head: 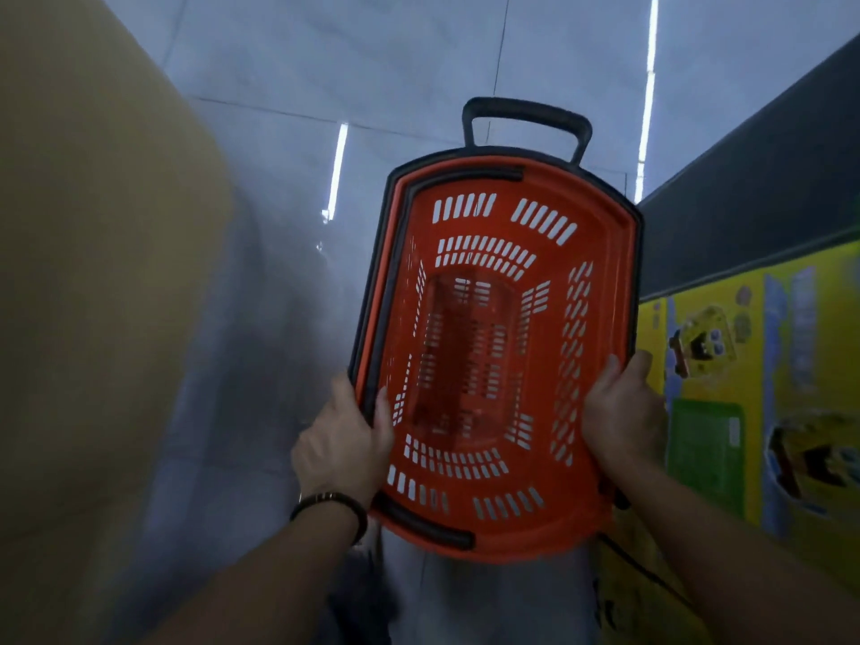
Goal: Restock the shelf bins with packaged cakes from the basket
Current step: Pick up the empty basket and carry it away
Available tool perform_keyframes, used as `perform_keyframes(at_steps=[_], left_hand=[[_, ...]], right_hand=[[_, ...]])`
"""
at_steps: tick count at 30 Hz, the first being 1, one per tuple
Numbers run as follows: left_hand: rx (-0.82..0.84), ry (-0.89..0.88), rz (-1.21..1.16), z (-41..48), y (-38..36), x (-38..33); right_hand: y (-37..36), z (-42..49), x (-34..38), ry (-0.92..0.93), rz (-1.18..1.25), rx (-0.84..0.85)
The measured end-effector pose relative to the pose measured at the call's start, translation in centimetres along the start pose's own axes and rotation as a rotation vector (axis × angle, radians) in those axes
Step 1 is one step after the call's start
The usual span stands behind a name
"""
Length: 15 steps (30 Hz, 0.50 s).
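Orange basket (549,537) held over tiled floor (325,62)
Left hand (342,439), right hand (621,412) grip opposite side rims; blurry yellow boxes (768,365), probably cartons, at right

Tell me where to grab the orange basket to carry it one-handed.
Probably the black loop handle at the far end of the orange basket, reaching from beyond that end: it juts clear of the rim, open for fingers. The left hand and right hand grip the long sides now.

Glossy pale tiled floor (279,62) mirrors 2 light strips (648,86).
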<state>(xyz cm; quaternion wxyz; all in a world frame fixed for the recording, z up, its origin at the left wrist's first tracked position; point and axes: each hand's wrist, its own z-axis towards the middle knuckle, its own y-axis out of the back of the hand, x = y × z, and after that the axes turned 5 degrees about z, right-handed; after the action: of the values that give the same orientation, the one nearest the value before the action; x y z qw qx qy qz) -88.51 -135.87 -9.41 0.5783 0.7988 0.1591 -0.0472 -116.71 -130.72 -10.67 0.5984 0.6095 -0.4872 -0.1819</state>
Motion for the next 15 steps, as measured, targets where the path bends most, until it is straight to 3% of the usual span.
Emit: perform_keyframes(at_steps=[7, 15], left_hand=[[-0.016, -0.029, 0.027, 8.4, 0.6, -5.9], [-0.022, -0.034, 0.047, 11.9, 0.9, -8.1]], right_hand=[[0.5, 8.6, 5.8, 0.002, -0.020, -0.011], [0.8, 11.8, 7.6, 0.013, -0.067, 0.003]])
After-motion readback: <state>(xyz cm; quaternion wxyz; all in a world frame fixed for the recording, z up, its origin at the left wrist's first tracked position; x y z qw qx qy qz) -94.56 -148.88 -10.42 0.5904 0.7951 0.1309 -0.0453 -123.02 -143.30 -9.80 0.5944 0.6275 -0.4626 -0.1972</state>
